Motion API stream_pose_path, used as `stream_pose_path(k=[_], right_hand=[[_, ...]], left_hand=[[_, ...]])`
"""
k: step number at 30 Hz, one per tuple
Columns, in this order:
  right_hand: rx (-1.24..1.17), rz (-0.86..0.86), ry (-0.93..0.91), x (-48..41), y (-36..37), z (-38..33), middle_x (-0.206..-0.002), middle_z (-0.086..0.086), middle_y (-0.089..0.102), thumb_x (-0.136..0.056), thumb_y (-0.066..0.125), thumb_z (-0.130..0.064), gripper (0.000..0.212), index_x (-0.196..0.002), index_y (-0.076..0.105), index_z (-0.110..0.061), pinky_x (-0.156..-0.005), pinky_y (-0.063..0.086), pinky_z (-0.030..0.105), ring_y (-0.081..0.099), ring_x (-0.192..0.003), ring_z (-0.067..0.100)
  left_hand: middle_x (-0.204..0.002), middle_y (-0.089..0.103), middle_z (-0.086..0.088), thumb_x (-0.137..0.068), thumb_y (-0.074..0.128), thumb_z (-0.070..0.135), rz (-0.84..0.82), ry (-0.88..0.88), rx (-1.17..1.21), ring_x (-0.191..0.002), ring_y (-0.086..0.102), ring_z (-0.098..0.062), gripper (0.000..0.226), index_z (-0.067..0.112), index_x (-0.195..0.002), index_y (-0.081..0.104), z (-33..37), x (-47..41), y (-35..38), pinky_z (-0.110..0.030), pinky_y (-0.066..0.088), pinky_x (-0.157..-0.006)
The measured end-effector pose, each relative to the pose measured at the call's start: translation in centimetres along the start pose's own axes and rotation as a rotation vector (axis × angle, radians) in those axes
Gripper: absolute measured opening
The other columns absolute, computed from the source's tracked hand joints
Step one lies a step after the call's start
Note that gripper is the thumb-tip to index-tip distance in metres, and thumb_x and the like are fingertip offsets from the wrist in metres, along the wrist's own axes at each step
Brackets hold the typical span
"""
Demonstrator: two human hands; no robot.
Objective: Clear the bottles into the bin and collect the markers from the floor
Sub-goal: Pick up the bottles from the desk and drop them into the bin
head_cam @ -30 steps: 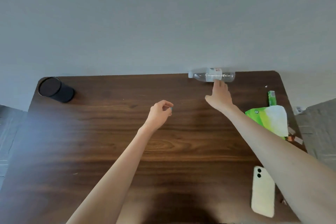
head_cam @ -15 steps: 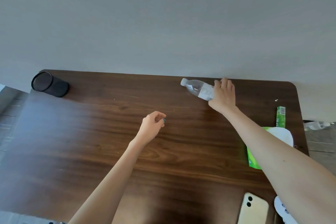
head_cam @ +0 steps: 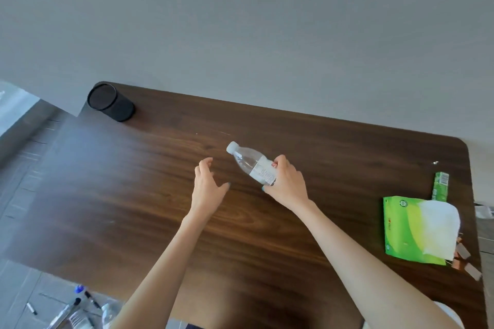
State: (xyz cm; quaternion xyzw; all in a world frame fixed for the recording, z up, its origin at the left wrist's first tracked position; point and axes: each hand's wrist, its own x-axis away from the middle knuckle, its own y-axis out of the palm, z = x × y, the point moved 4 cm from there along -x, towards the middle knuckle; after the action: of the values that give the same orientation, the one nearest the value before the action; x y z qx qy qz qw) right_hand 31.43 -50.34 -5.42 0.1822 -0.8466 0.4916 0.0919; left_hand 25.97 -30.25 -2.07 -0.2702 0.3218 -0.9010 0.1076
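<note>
Right hand [head_cam: 287, 185] clenched round clear bottle [head_cam: 252, 163], now lifted off far table [head_cam: 160, 195] edge where it lay a second ago. Left hand [head_cam: 207, 189] has spread, empty. Bin unseen; markers [head_cam: 91, 299] wait on floor lower left.

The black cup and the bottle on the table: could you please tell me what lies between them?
Nothing: in the head view only bare table lies between the black cup and the bottle.
</note>
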Motion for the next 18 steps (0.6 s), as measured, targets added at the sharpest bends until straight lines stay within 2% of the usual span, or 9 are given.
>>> stream_pose_path(k=[3, 7, 10, 13, 18], right_hand=[[0.063, -0.040, -0.115, 1.0, 2.3, -4.4, -0.121, 0.000, 0.056, -0.070, 0.081, -0.034, 0.066, -0.119, 0.038, -0.021, -0.088, 0.046, 0.035, 0.056, -0.109, 0.018], [0.103, -0.094, -0.263, 2.5, 5.6, -12.2, -0.124, 0.000, 0.056, -0.070, 0.082, -0.033, 0.066, -0.120, 0.039, -0.022, -0.091, 0.043, 0.034, 0.055, -0.111, 0.018], [0.130, -0.120, -0.373, 3.9, 8.6, -18.9, -0.120, -0.001, 0.057, -0.069, 0.081, -0.033, 0.065, -0.117, 0.040, -0.022, -0.089, 0.042, 0.035, 0.056, -0.109, 0.019], [0.157, -0.142, -0.465, 5.7, 12.2, -26.0, -0.118, -0.002, 0.057, -0.069, 0.081, -0.030, 0.063, -0.116, 0.040, -0.022, -0.086, 0.039, 0.034, 0.055, -0.109, 0.019], [0.217, -0.233, -0.601, 9.5, 19.7, -38.0, -0.114, -0.003, 0.057, -0.066, 0.079, -0.027, 0.062, -0.113, 0.040, -0.022, -0.083, 0.036, 0.034, 0.054, -0.107, 0.020]], left_hand=[[-0.148, 0.024, -0.002, -0.072, 0.079, 0.009, 0.064, 0.103, -0.134, -0.133, 0.029, -0.022, 0.097, 0.024, -0.147, 0.020, -1.8, 1.0, -3.7, -0.041, 0.040, -0.104], [-0.153, 0.020, 0.000, -0.065, 0.083, 0.012, 0.118, 0.211, -0.301, -0.137, 0.022, -0.025, 0.103, 0.027, -0.147, 0.023, -5.7, 2.7, -9.7, -0.042, 0.032, -0.111], [-0.155, 0.019, 0.002, -0.065, 0.082, 0.015, 0.125, 0.222, -0.406, -0.141, 0.018, -0.023, 0.099, 0.030, -0.146, 0.027, -10.1, 4.1, -14.5, -0.043, 0.028, -0.111], [-0.153, 0.026, 0.003, -0.069, 0.078, 0.017, 0.156, 0.205, -0.431, -0.141, 0.019, -0.020, 0.088, 0.031, -0.144, 0.033, -15.7, 5.7, -19.8, -0.039, 0.023, -0.113], [-0.145, 0.041, 0.006, -0.082, 0.069, 0.019, 0.322, 0.109, -0.382, -0.137, 0.030, -0.018, 0.061, 0.027, -0.137, 0.043, -25.9, 9.5, -29.0, -0.039, 0.025, -0.111]])
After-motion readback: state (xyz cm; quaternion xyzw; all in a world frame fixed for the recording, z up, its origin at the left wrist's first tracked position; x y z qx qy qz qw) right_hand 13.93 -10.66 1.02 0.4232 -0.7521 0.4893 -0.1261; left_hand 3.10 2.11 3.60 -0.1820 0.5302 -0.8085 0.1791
